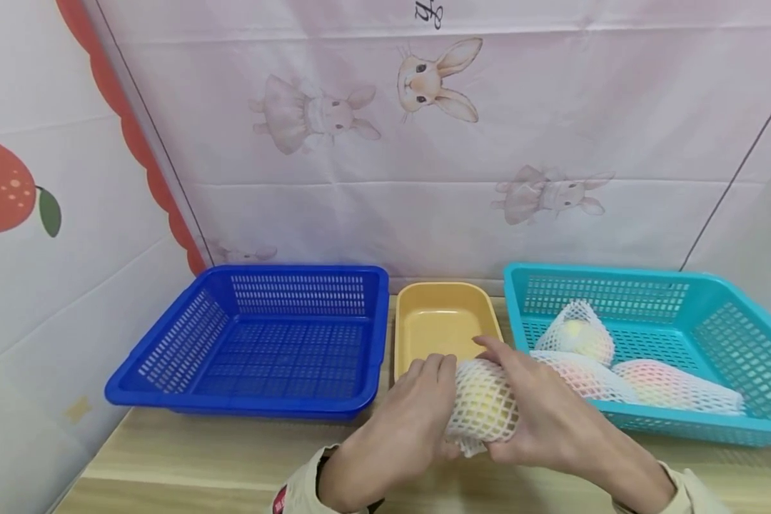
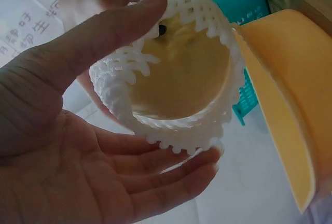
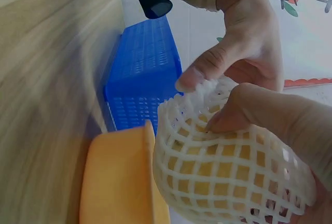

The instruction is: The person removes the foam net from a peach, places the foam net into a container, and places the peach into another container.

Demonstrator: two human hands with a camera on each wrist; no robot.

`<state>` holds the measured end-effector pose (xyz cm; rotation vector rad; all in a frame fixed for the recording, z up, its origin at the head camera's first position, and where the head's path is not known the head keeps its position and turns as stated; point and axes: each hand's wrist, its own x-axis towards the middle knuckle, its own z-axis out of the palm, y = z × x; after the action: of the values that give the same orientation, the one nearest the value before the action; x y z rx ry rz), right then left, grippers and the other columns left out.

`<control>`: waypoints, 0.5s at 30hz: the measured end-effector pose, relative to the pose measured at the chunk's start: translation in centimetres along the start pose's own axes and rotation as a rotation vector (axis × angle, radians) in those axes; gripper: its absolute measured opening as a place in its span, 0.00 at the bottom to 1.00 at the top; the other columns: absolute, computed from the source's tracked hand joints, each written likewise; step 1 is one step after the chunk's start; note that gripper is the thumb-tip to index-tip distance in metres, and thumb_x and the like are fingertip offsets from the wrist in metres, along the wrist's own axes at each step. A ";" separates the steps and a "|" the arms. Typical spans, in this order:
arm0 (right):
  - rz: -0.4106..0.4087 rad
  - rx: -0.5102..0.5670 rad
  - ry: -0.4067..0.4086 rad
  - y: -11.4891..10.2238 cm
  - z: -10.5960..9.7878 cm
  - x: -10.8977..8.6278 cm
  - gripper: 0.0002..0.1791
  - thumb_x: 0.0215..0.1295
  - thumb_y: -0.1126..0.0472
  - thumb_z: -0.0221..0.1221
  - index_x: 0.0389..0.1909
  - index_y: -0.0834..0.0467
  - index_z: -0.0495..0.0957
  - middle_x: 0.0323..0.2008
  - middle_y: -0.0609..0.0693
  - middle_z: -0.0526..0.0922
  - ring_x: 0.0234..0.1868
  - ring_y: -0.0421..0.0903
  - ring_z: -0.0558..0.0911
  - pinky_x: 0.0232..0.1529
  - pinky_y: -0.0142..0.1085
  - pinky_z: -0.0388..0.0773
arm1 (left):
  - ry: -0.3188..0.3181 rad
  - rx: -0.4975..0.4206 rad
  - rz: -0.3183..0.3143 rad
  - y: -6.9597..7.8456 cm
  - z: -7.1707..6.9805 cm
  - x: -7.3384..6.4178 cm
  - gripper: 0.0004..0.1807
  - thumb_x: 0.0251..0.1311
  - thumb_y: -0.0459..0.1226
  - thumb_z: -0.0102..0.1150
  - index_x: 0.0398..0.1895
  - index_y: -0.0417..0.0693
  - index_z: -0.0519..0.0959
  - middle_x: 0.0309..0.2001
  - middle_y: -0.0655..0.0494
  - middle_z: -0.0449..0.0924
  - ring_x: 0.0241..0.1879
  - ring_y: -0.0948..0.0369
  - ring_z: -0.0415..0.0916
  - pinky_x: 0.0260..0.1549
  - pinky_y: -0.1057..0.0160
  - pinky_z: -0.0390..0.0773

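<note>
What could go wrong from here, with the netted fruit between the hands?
The yellow fruit could slip out, since the foam net gapes open at one end in the left wrist view. The net might also tear where the left hand grips it. If dropped, the fruit could knock against the yellow container close by.

My feed showed one fruit before the tray separating left basket from right basket; the latter held three fruits.
</note>
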<state>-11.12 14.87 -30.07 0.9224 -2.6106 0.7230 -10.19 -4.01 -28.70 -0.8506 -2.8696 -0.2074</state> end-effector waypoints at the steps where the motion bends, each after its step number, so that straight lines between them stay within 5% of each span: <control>1: -0.004 0.004 0.001 0.0 0.2 0.0 0.60 0.22 0.58 0.77 0.66 0.58 0.60 0.48 0.46 0.78 0.41 0.38 0.77 0.38 0.35 0.79 | -0.004 -0.017 0.001 -0.1 0.0 0.0 0.45 0.32 0.45 0.82 0.54 0.40 0.67 0.46 0.51 0.72 0.43 0.56 0.72 0.43 0.64 0.77; 9: -0.016 0.066 -0.018 0.1 1.2 -0.3 0.57 0.22 0.58 0.77 0.63 0.58 0.62 0.47 0.44 0.78 0.39 0.35 0.76 0.38 0.33 0.78 | -0.029 -0.028 -0.005 -0.7 0.7 -0.4 0.44 0.30 0.46 0.82 0.52 0.42 0.67 0.42 0.54 0.73 0.40 0.57 0.73 0.40 0.64 0.77; 15: -0.023 0.193 -0.095 -0.2 2.1 -1.0 0.56 0.27 0.60 0.76 0.65 0.56 0.60 0.48 0.44 0.77 0.38 0.34 0.76 0.36 0.31 0.78 | -0.115 -0.039 -0.010 -0.6 1.3 -1.2 0.46 0.31 0.46 0.82 0.56 0.43 0.67 0.46 0.54 0.73 0.45 0.58 0.73 0.43 0.63 0.77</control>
<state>-10.47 14.13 -32.17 1.0628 -2.6419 0.9616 -9.68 -4.96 -30.19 -0.8834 -2.9862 -0.2228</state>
